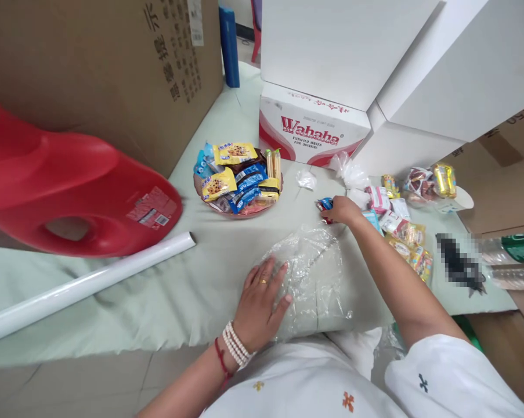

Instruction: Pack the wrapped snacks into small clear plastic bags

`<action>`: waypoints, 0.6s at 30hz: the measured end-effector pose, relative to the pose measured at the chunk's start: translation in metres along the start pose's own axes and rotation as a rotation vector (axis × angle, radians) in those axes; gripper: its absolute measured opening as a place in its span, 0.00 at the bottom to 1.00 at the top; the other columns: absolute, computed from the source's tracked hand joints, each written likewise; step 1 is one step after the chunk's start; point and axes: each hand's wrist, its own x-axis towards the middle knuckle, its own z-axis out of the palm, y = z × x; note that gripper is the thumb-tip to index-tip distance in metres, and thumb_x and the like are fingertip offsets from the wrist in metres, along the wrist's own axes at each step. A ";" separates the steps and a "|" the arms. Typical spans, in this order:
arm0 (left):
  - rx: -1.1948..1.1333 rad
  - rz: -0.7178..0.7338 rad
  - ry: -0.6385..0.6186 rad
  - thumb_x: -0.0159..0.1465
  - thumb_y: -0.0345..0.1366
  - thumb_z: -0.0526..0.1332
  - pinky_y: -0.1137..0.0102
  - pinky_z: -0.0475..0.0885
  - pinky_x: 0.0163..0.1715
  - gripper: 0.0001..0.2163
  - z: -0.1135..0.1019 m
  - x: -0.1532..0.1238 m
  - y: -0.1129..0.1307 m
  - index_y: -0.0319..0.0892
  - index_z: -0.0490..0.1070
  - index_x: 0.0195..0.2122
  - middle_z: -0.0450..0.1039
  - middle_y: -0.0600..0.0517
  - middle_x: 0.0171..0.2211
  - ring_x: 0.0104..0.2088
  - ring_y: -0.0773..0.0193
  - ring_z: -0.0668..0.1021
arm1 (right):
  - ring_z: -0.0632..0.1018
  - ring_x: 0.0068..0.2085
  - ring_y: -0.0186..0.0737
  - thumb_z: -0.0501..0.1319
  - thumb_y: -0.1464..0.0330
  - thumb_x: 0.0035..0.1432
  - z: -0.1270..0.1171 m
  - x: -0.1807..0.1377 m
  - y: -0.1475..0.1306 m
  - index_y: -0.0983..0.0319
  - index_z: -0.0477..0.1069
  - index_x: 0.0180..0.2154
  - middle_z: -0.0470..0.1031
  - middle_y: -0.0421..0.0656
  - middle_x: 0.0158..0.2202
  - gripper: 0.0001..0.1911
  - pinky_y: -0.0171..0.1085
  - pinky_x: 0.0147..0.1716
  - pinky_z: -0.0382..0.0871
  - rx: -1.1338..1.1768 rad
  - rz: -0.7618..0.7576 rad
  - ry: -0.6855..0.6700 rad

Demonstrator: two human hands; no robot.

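My left hand (262,299) lies flat on the pale green cloth with its fingers spread. A crumpled clear plastic bag (314,273) is beside and partly under its fingertips. Farther up, my right hand (344,210) has its fingers closed on a small blue and red snack packet (325,204), much of it hidden by the hand. Left of that hand, a round pinkish dish (239,215) is heaped with yellow and blue wrapped snacks (249,177). Several snack packets (403,229) in pink, white and yellow lie to the right, past my right forearm.
A red plastic jug (91,168) and a white tube (91,284) occupy the left side. A Wahaha carton (309,130) and white boxes (344,46) stand at the back. Clear bottles (512,249) with green labels are at the right edge. A large cardboard box (91,69) rises behind the jug.
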 end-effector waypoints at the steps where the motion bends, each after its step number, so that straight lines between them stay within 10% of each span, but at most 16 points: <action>1: -0.008 -0.049 -0.002 0.74 0.41 0.51 0.50 0.65 0.64 0.23 0.000 0.004 0.000 0.43 0.65 0.67 0.57 0.39 0.73 0.69 0.49 0.67 | 0.81 0.46 0.52 0.68 0.58 0.54 -0.002 -0.001 0.003 0.65 0.77 0.47 0.81 0.56 0.48 0.22 0.37 0.35 0.67 0.007 0.001 0.003; 6: 0.052 -0.198 -0.042 0.70 0.41 0.58 0.39 0.57 0.68 0.22 0.000 0.024 0.007 0.49 0.70 0.64 0.58 0.46 0.73 0.71 0.44 0.62 | 0.79 0.41 0.46 0.65 0.57 0.58 -0.013 -0.044 0.030 0.63 0.74 0.49 0.81 0.48 0.41 0.21 0.36 0.37 0.68 0.339 -0.130 0.133; 10: 0.069 -0.173 -0.072 0.69 0.48 0.59 0.30 0.43 0.68 0.30 0.001 0.031 0.012 0.51 0.59 0.71 0.54 0.44 0.74 0.73 0.41 0.58 | 0.78 0.38 0.41 0.67 0.54 0.54 0.014 -0.109 0.030 0.61 0.72 0.45 0.79 0.41 0.39 0.22 0.36 0.39 0.71 0.790 -0.468 -0.211; 13: 0.073 -0.162 -0.080 0.71 0.49 0.56 0.28 0.41 0.67 0.29 -0.003 0.031 0.008 0.50 0.57 0.72 0.52 0.42 0.74 0.73 0.42 0.59 | 0.77 0.38 0.41 0.66 0.58 0.54 0.050 -0.145 0.032 0.60 0.73 0.43 0.78 0.41 0.38 0.18 0.37 0.39 0.72 0.725 -0.531 -0.369; 18: 0.159 -0.189 -0.073 0.71 0.47 0.55 0.26 0.38 0.66 0.30 -0.016 0.027 -0.012 0.46 0.58 0.72 0.54 0.38 0.73 0.72 0.39 0.62 | 0.78 0.42 0.46 0.65 0.61 0.54 0.086 -0.165 0.077 0.60 0.73 0.47 0.79 0.43 0.42 0.19 0.42 0.44 0.72 0.636 -0.462 -0.268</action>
